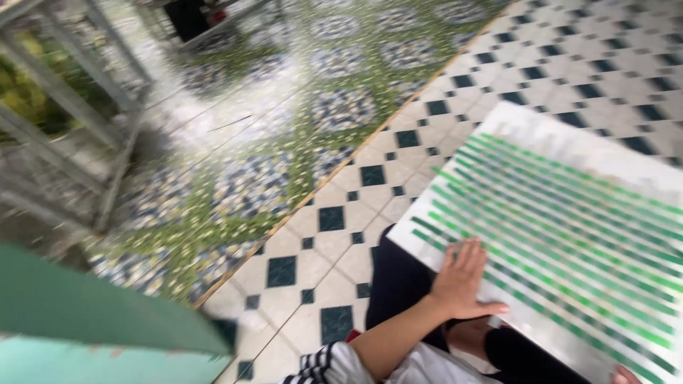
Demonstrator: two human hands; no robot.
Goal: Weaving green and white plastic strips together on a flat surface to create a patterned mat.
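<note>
A large flat panel (569,213), woven of green and white strips, rests across my lap over dark trousers (398,284). My left hand (466,281) lies palm down on its near left edge, fingers stretched out, thumb pointing right. The forearm comes out of a white sleeve with dark stripes (320,364). Only a sliver of my right hand (626,375) shows at the bottom edge, by the panel's near right corner; its grip is hidden. The whole view is blurred by motion.
White floor tiles with dark teal squares (331,219) run under and beyond the panel. Left of a thin yellow line lies a green and blue patterned floor (299,128). A grey metal frame (78,121) stands at far left, and a teal-green slab (92,320) at lower left.
</note>
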